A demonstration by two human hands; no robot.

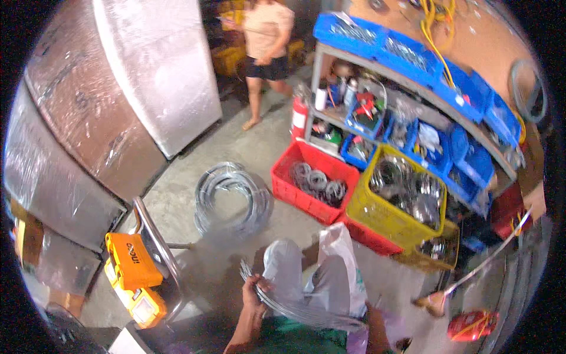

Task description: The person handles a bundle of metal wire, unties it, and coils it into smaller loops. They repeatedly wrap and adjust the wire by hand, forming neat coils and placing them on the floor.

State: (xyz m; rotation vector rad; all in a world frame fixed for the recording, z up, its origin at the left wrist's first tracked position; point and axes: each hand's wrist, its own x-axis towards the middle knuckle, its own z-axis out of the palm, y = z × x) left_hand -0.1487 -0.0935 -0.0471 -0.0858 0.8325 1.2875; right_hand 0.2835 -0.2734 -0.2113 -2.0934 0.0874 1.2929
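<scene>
My left hand (254,289) is closed round a bundle of thin grey wires or tubes (300,314), whose cut-looking ends stick up above the fist. The bundle runs across my lap, below my bent knees, toward the right. At its right end is my right hand (374,312), dark and blurred, so its fingers cannot be made out. A white plastic bag (337,241) stands by my right knee. On the floor ahead, a large coil of grey cable or tubing (260,203) lies flat.
Right of the coil stand a red crate (306,206) and a yellow crate (383,219) with coiled parts. Behind them is a shelf with blue bins (413,59) and a fire extinguisher (299,115). An orange case (132,259) sits at left by a metal tube frame (159,245). A person (268,35) stands beyond.
</scene>
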